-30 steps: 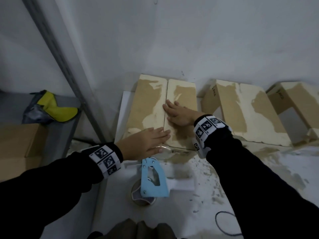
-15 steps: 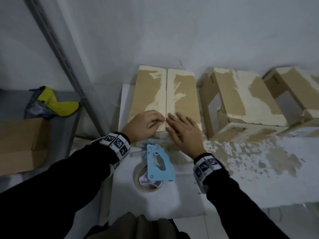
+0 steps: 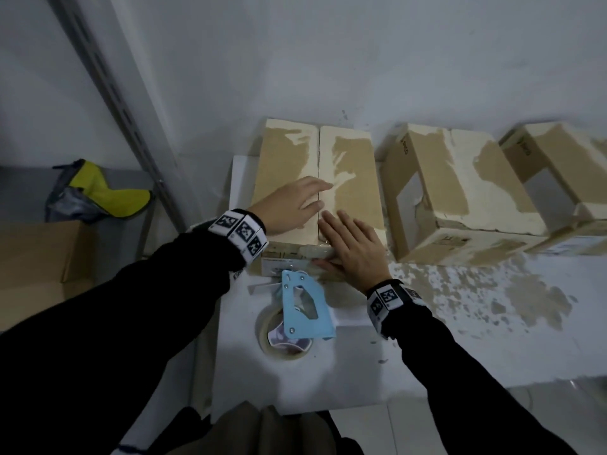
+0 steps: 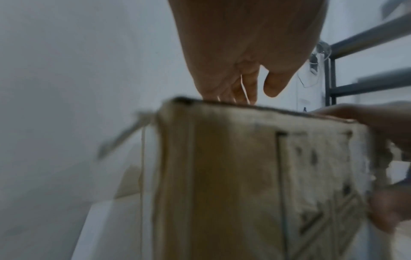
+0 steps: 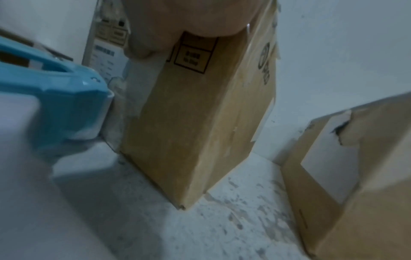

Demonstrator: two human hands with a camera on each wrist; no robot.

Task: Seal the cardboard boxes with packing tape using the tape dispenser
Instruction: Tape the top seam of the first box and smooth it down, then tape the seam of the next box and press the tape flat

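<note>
Head view: the left hand (image 3: 289, 205) lay flat, fingers straight and together, on the top of the nearest cardboard box (image 3: 354, 169), its fingertips reaching across the centre seam (image 3: 319, 159) toward 2 o'clock. The right hand (image 3: 354, 247) lay flat at the near edge just right of the seam, fingers straight and slightly spread toward 11 o'clock, thumb pressed on the front face. The blue tape dispenser (image 3: 303, 307) lay on the white surface (image 3: 361, 372) at 6 o'clock from the box, close to its front, held by neither hand. Two more boxes (image 3: 460, 192) stood at 3 o'clock along the wall.

Left wrist view: only here did the underside of the left hand (image 4: 244, 52) show, fingers extended onto the top edge of the box (image 4: 222, 176); a blurred shape at 3 o'clock was probably the right hand.

Right wrist view: this view alone showed the printed front face of the box (image 5: 200, 105), the dispenser (image 5: 55, 105) touching or just beside it at 9 o'clock, and clear tape (image 5: 124, 98) on that face
</note>
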